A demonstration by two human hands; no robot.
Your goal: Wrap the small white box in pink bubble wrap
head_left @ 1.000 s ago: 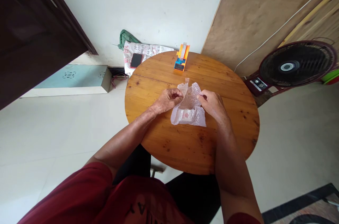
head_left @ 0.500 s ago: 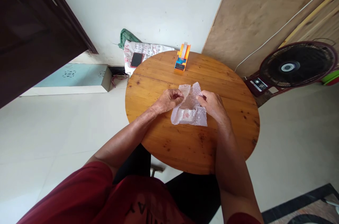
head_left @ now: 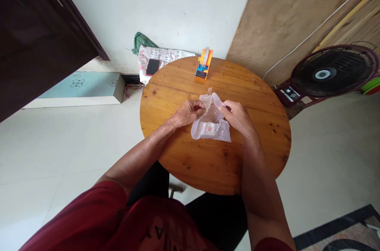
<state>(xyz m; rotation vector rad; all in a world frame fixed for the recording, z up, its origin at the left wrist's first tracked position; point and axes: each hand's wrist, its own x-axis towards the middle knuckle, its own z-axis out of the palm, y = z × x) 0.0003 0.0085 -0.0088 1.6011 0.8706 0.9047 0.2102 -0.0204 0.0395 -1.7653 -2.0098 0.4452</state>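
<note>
A sheet of bubble wrap (head_left: 224, 134) lies in the middle of the round wooden table, folded around a small whitish object (head_left: 208, 127) with a reddish mark; its kind cannot be made out through the film. My left hand (head_left: 190, 112) pinches the wrap's left edge between thumb and fingers. On the other side, my right hand (head_left: 236, 113) grips the right upper edge. Between the hands the two flaps come close together above the wrapped object. A small brownish strip (head_left: 209, 91) sticks up at the far edge of the wrap.
An orange and blue tape dispenser (head_left: 204, 65) stands near the far edge of the wooden table (head_left: 178, 152). Beyond the table, a phone (head_left: 153, 67) rests on a printed white sack (head_left: 175, 55). A large fan (head_left: 329, 73) stands at the right, beside the wooden panel.
My right hand has drawn its edge of the bubble wrap slightly left, narrowing the gap between the flaps. The brownish strip now shows at the far edge. My left hand stays almost still.
</note>
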